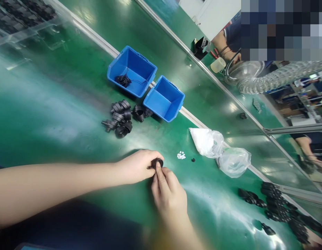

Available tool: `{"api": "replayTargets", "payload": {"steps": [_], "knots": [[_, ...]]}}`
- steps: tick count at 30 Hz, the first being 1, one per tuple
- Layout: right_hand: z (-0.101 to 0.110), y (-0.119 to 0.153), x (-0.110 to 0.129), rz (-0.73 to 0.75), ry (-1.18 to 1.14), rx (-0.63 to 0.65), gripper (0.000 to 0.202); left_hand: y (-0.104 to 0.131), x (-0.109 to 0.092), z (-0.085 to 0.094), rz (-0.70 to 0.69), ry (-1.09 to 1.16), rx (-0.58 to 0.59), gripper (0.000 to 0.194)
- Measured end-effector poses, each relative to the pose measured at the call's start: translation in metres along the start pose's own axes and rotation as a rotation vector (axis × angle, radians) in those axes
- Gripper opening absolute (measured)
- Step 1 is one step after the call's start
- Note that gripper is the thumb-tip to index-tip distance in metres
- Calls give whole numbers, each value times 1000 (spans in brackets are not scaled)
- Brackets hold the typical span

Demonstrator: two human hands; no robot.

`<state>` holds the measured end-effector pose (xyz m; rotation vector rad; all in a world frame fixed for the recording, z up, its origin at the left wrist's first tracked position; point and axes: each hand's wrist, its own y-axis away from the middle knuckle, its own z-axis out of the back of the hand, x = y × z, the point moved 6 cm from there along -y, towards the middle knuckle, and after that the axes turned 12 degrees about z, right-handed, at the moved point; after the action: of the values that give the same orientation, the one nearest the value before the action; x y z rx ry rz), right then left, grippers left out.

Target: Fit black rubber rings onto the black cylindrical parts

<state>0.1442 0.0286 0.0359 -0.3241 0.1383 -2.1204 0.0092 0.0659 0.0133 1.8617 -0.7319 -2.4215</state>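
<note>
The fingers of the left hand point(136, 166) are clamped around a black ring-shaped part point(154, 162), held on the person's side of the cable bin point(141, 70), apart from it. The right hand point(172, 196) has its index fingertip against the part's opening, its other fingers bent close together; whether these also grip it cannot be told. The fingers conceal much of the part. A pile of black parts point(117, 117) lies on the green surface point(140, 139) just in front of the cable bin, partly between it and the hands. A coiled black cable point(123, 80) lies inside the cable bin; a second blue bin point(166, 95) stands just to its right. Farther right of the cable bin, nearer the person, are small white pieces point(180, 156), small black pieces point(193, 160), a bag of white material point(204, 141) and a clear bag point(234, 161). Well right of the cable bin lies a black cluster point(275, 205), another person's hand point(315, 239) near it.
</note>
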Motion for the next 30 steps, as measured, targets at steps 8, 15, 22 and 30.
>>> {"api": "replayTargets", "payload": {"steps": [8, 15, 22, 30], "knots": [[3, 4, -5, -42, -122, -178, 64, 0, 2, -1, -3, 15, 10, 29], [0, 0, -1, 29, 12, -25, 60, 1, 2, 0, -5, 18, 6, 34], [25, 1, -16, -108, -212, -333, 54, 3, 4, -10, 67, 240, 197, 30], [22, 6, -24, -114, -258, -352, 56, 3, -3, -15, 74, 373, 272, 24]]}}
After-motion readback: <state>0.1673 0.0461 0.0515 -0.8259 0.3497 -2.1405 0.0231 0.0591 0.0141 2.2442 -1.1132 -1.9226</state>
